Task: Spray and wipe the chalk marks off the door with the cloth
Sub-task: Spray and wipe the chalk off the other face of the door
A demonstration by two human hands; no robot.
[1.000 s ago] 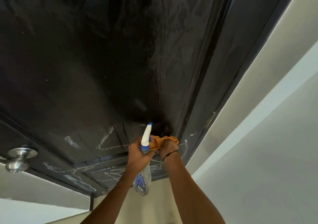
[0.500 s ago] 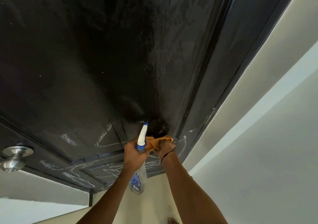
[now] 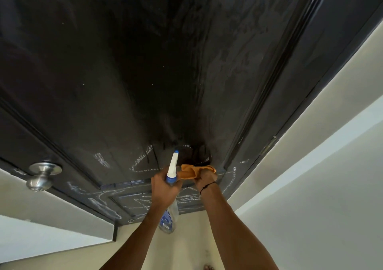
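A dark door (image 3: pixel 145 73) fills most of the view, its upper panel streaked and wet. White chalk marks (image 3: pixel 143 164) cover the lower part of the panel and the section below it. My left hand (image 3: pixel 164 187) grips a clear spray bottle (image 3: pixel 169 213) with a white and blue nozzle that points at the door. My right hand (image 3: pixel 206 177) holds an orange cloth (image 3: pixel 191 171) against the door, just below a dark wet patch (image 3: pixel 200 152).
A silver door knob (image 3: pixel 42 176) sticks out at the left edge of the door. A hinge (image 3: pixel 268 145) sits on the frame at the right, beside a pale wall (image 3: pixel 321 187). Cream floor (image 3: pixel 186 253) lies below, with toes (image 3: pixel 208 267) at the bottom edge.
Both hands have shifted slightly down the door with the bottle and cloth. The dark wet patch above the cloth now shows more.
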